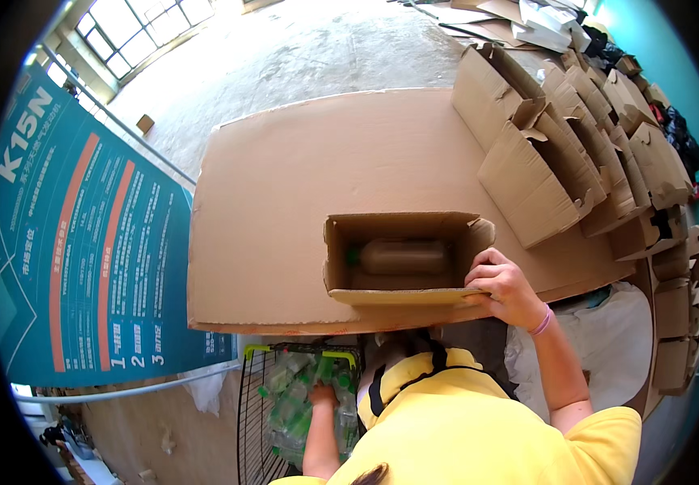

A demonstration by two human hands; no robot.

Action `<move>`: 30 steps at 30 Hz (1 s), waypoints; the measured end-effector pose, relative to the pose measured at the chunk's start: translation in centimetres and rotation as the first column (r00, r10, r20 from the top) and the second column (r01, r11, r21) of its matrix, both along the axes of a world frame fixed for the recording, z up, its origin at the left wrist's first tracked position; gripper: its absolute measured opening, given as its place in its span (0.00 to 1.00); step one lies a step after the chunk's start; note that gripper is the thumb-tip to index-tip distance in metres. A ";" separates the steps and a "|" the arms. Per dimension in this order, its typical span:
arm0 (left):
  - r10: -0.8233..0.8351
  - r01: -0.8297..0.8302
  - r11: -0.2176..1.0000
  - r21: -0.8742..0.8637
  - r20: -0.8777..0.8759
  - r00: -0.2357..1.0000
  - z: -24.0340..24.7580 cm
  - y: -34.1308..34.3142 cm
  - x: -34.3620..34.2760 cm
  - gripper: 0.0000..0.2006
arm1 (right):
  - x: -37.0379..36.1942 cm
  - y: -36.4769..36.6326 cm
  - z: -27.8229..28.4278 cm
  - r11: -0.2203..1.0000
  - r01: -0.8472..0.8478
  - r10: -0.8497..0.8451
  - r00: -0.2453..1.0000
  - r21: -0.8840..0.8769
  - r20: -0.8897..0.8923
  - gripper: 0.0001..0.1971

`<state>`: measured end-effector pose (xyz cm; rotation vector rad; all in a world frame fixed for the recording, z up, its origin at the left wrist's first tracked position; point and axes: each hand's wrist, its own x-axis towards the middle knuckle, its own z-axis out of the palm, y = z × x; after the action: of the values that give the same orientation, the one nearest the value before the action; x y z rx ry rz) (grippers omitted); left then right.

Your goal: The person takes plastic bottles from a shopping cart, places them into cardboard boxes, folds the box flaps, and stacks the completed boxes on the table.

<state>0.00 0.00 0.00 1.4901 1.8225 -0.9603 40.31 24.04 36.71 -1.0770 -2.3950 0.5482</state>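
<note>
An open cardboard box [398,298] stands near the front edge of the cardboard-covered table. One clear plastic bottle [404,257] with a green cap lies on its side inside it. My right hand [498,283] is closed on the box's front right corner, fingers over the rim. Down to the left, my left hand [323,394] reaches into a black wire basket [254,420] of clear plastic bottles [289,416] with green caps. Its fingers are closed at one bottle [324,369], though they are partly hidden among the others.
Several open cardboard boxes [527,182] stand in rows on the table's right side and beyond. The table [285,186] has a cardboard top. A blue-green banner [83,242] on a metal frame borders the left. White sacking [616,339] lies at the lower right.
</note>
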 end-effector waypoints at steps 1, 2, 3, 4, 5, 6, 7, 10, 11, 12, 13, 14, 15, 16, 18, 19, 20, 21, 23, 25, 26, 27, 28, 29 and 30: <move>-0.083 0.083 0.997 0.002 -0.011 0.997 -0.6 -0.6 0.8 0.24 | 0.0 -0.3 -0.1 1.000 0.006 -0.006 1.000 0.008 0.006 0.08; -0.164 0.165 0.986 0.004 -0.022 0.986 -1.5 -1.3 1.5 0.22 | 0.1 -0.4 -0.2 1.000 0.012 -0.012 1.000 0.016 0.013 0.08; -0.159 0.166 0.984 0.070 -0.091 0.983 -0.1 -1.5 -1.9 0.20 | -0.8 -0.2 -0.7 1.000 0.024 -0.023 0.998 0.014 -0.057 0.08; -0.150 0.162 0.976 0.142 -0.095 0.984 -1.3 -2.4 -1.9 0.19 | -0.7 -0.3 -0.8 1.000 0.029 -0.029 0.998 0.008 -0.062 0.07; -0.142 0.160 0.963 0.216 -0.094 0.985 -2.5 -3.0 -2.0 0.18 | -0.4 -0.5 -0.7 0.999 0.038 -0.038 0.997 0.004 -0.064 0.07; -0.110 0.128 0.934 0.334 -0.071 0.991 -4.3 -3.4 -1.7 0.17 | -0.2 -0.4 -0.3 0.999 0.027 -0.026 0.998 0.017 -0.060 0.07; -0.098 0.113 0.948 0.297 -0.065 0.993 -4.6 -3.6 -2.0 0.17 | -0.2 -0.3 -0.3 1.000 0.012 -0.011 0.998 0.023 -0.064 0.07; -0.019 0.027 0.982 0.188 -0.043 0.999 -2.6 -3.0 -2.6 0.20 | 0.0 -0.1 -0.3 1.000 0.003 -0.001 0.997 0.028 -0.073 0.07; 0.038 -0.032 0.986 0.161 -0.030 0.999 -0.7 -1.9 -2.4 0.22 | 0.1 -0.1 -0.4 1.000 0.006 -0.003 0.997 0.028 -0.077 0.07; 0.103 -0.099 0.986 0.132 -0.025 0.994 0.8 -1.5 -2.5 0.24 | 0.0 0.0 -0.4 1.000 0.004 -0.002 0.996 0.022 -0.084 0.07; 0.160 -0.156 0.980 0.125 -0.021 0.987 1.3 -1.9 -2.9 0.27 | 0.0 0.1 -0.5 1.000 0.003 -0.001 0.996 0.015 -0.091 0.07; 0.216 -0.213 0.970 0.119 -0.017 0.976 1.6 -2.4 -3.2 0.30 | 0.0 0.2 -0.6 1.000 0.001 0.000 0.995 0.009 -0.097 0.07; 0.273 -0.271 0.956 0.113 -0.010 0.962 1.9 -2.9 -3.4 0.33 | 0.0 0.2 -0.7 1.000 0.001 0.000 0.996 0.011 -0.095 0.07; 0.258 -0.256 0.962 0.097 -0.011 0.966 2.4 -3.3 -3.6 0.35 | 0.0 0.1 -0.7 1.000 0.002 -0.001 0.996 0.013 -0.092 0.07; 0.225 -0.224 0.972 0.065 -0.018 0.974 3.5 -4.1 -4.2 0.38 | 0.1 0.1 -0.7 1.000 -0.003 0.004 0.995 0.012 -0.096 0.07; 0.181 -0.171 0.976 0.133 -0.073 0.981 2.8 -4.8 -4.3 0.38 | 0.1 0.3 -0.5 1.000 -0.011 0.013 0.995 0.014 -0.101 0.07; 0.139 -0.112 0.974 0.196 -0.131 0.982 1.5 -6.0 -4.1 0.39 | 0.0 0.4 -0.4 1.000 -0.019 0.021 0.994 0.016 -0.107 0.07; 0.100 -0.047 0.964 0.262 -0.192 0.976 0.2 -6.8 -4.2 0.39 | -0.1 0.5 -0.4 0.999 -0.026 0.028 0.993 0.020 -0.111 0.06; 0.103 -0.037 0.953 0.299 -0.206 0.973 0.0 -7.0 -4.2 0.40 | -0.3 0.6 -0.5 0.999 -0.036 0.038 0.994 0.015 -0.107 0.06; 0.167 -0.151 0.977 0.152 -0.098 0.981 6.5 -3.3 -1.9 0.41 | 0.3 0.6 -0.7 0.999 -0.027 0.029 0.996 0.026 -0.084 0.06; 0.270 -0.257 0.936 0.239 -0.021 0.963 6.8 -3.6 -2.2 0.41 | 0.2 0.7 -0.6 0.999 -0.041 0.043 0.996 0.031 -0.082 0.06; 0.362 -0.361 0.877 0.315 0.060 0.930 6.9 -3.8 -2.8 0.42 | 0.2 0.7 -0.6 0.999 -0.039 0.040 0.996 0.021 -0.080 0.06; 0.442 -0.463 0.800 0.381 0.147 0.885 7.2 -4.1 -3.3 0.42 | 0.3 0.6 -0.5 0.999 -0.038 0.038 0.996 0.011 -0.078 0.06; 0.444 -0.482 0.701 0.526 0.207 0.872 7.4 -4.4 -3.7 0.43 | 0.4 0.6 -0.4 0.999 -0.037 0.037 0.996 0.000 -0.075 0.06; 0.439 -0.492 0.574 0.655 0.261 0.860 8.1 -4.2 -4.0 0.43 | 0.3 0.6 -0.3 0.999 -0.043 0.043 0.996 0.001 -0.077 0.06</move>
<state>-3.99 -4.16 8.14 1.2554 2.5062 0.1059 40.64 24.60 36.43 -0.9884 -2.3559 0.5951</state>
